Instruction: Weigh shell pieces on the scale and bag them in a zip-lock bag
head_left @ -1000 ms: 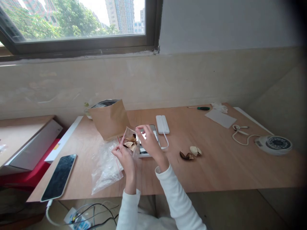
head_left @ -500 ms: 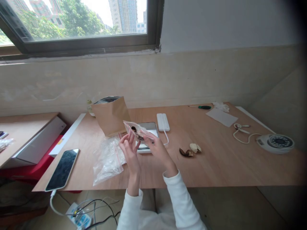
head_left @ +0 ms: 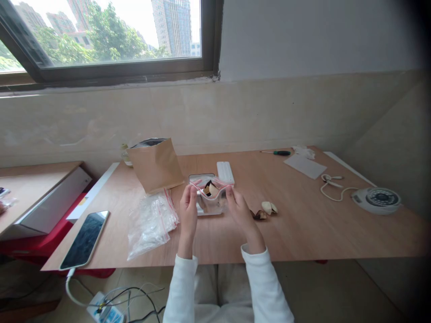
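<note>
1. Head view, hands. The left hand (head_left: 188,210) and the right hand (head_left: 239,209) each pinched one side of the rim of a small clear zip bag (head_left: 215,206), thumbs uppermost. Neither hand held anything else.
2. Head view, location. The zip bag was in front of the person, between the hands and over a flat white device (head_left: 215,214) on the desk (head_left: 313,229). Whether it touched the device could not be determined.
3. Head view, progress. Pale and dark dried pieces (head_left: 212,189) were inside the zip bag; its red-lined mouth was spread and not closed. A dark piece (head_left: 259,215) and a pale piece (head_left: 267,207) lay outside it, beyond the right hand. Work was judged partway: contents in, mouth unsealed, two pieces unbagged.
4. Head view, surroundings. A pile of clear bags (head_left: 148,226) lay left of the left hand, with a brown pouch (head_left: 155,166) standing open behind it.
5. Head view, markings. No brand or writing was legible. The brown pouch's facing side appeared plain; blue print on the power strip (head_left: 105,309) below the desk was too small to read.
</note>
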A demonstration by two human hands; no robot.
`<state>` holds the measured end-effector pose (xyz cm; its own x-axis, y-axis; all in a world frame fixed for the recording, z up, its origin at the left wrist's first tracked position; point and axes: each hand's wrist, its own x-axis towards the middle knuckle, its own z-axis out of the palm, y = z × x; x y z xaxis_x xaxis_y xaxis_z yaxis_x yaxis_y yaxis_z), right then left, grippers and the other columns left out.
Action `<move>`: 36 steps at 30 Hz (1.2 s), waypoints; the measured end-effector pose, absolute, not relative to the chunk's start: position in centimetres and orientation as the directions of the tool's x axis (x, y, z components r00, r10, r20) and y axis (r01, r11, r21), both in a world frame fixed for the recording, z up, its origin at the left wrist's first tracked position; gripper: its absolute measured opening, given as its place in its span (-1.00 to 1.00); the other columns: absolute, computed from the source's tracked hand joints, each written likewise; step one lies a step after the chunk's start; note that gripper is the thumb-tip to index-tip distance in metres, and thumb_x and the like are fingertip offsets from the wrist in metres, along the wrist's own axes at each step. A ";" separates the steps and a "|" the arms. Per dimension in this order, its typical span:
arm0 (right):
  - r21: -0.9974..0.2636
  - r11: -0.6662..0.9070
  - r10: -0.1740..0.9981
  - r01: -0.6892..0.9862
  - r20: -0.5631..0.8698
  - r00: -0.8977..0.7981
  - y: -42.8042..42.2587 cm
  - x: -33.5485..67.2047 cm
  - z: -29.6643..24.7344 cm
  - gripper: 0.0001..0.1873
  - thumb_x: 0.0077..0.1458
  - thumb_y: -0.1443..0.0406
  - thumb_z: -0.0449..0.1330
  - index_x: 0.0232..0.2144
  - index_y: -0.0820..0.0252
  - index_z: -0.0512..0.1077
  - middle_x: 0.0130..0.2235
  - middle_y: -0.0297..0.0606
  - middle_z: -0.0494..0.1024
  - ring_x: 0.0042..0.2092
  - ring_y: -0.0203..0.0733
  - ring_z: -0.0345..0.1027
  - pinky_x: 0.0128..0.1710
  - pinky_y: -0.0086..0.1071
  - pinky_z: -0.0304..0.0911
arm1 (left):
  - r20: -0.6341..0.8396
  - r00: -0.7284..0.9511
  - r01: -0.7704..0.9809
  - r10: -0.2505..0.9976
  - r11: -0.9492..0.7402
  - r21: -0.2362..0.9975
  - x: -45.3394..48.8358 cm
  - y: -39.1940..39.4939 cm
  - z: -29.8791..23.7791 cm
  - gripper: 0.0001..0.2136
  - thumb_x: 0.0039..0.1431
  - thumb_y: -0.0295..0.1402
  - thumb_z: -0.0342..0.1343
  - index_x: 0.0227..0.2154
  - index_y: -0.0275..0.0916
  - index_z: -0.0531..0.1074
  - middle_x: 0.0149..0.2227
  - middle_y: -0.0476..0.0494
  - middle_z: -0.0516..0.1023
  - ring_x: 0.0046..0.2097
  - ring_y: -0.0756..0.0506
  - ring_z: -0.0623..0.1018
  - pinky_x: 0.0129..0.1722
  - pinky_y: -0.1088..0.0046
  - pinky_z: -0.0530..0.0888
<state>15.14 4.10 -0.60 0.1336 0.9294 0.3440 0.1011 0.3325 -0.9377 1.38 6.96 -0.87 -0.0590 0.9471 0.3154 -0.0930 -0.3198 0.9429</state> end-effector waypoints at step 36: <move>-0.949 0.314 0.894 0.025 0.305 0.329 2.8 16.5 -2.9 -0.61 0.18 0.00 0.06 -0.18 0.12 0.48 -0.24 -0.20 0.62 -0.23 -0.08 0.51 -0.24 -0.28 0.38 | 0.200 -0.358 -0.215 0.912 -0.289 0.933 0.8 5.1 -1.4 -0.72 0.18 -0.08 0.05 -0.37 -0.22 0.27 -0.44 0.01 0.50 -0.47 0.02 0.53 -0.44 0.50 0.49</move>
<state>16.47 2.76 -2.89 0.3293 0.8937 0.3047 0.0252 0.3142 -0.9490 0.81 5.12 -1.44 -0.3576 0.9123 0.1996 -0.2154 -0.2886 0.9329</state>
